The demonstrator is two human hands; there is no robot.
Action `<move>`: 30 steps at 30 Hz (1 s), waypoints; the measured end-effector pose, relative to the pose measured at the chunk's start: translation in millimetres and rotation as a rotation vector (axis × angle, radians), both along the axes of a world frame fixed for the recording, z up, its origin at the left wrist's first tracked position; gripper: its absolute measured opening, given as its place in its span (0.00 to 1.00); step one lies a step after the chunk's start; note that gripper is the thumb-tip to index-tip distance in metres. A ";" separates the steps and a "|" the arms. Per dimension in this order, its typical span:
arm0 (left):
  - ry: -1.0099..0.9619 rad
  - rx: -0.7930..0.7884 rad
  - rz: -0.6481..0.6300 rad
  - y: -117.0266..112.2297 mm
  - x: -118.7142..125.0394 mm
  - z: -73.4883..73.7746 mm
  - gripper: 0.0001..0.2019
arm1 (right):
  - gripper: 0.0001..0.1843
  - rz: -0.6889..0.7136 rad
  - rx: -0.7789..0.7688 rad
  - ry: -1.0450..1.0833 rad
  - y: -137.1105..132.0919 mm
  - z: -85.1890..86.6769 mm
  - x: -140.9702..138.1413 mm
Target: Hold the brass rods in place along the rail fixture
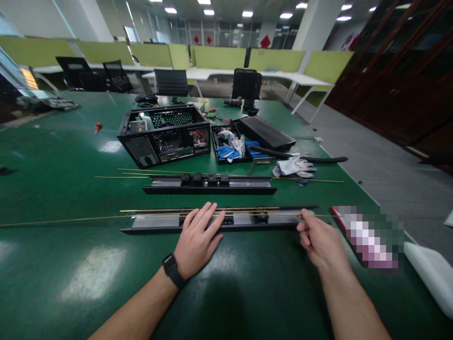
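My left hand (200, 238), with a black watch on the wrist, lies with its fingers stretched over the nearer metal channel (155, 222). Beneath those fingers, part of the channel and its small black blocks is hidden; one black block (261, 215) shows between my hands. At the channel's right end, my right hand (320, 238) is closed in a pinch on a thin brass-coloured rod (71, 220). That rod runs lengthwise over the channel and far out to the left. Another brass-coloured rod (155, 210) lies along the channel's far edge.
Behind is a second channel (208, 191) with several black blocks and thin rods. Farther back stand an open computer case (166, 134), a tray of gloves (230, 146) and a black cover (267, 132). More gloves (295, 166) lie right; a white object (430, 274) sits near the right edge.
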State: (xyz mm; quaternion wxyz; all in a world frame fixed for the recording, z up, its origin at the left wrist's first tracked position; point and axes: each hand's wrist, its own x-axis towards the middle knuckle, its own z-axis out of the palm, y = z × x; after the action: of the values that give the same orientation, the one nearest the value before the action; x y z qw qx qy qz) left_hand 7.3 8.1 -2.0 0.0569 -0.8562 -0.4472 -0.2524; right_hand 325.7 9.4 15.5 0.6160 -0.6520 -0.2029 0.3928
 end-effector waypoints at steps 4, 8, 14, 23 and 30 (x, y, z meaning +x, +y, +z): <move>0.015 0.003 -0.006 1.0 -0.2 -0.4 0.24 | 0.22 -0.013 0.050 0.032 0.5 -0.3 6.0; 0.021 0.010 -0.014 1.5 -0.2 -0.4 0.26 | 0.19 -0.080 0.063 0.052 1.8 1.3 16.3; 0.019 0.007 -0.006 1.8 -1.7 -1.6 0.25 | 0.15 -0.134 0.045 0.091 4.2 0.3 23.7; 0.020 -0.009 -0.011 1.5 -3.1 -1.6 0.26 | 0.11 -0.184 0.023 0.083 7.9 -5.8 39.2; 0.010 -0.013 -0.015 1.1 -3.7 0.7 0.25 | 0.15 -0.177 -0.001 0.017 7.4 -7.0 36.3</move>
State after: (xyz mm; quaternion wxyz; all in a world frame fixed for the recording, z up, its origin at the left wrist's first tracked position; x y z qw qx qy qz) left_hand 3.7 9.3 -1.3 0.0518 -0.8612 -0.4421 -0.2455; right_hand 362.1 16.8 8.5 0.6496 -0.6645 -0.1391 0.3422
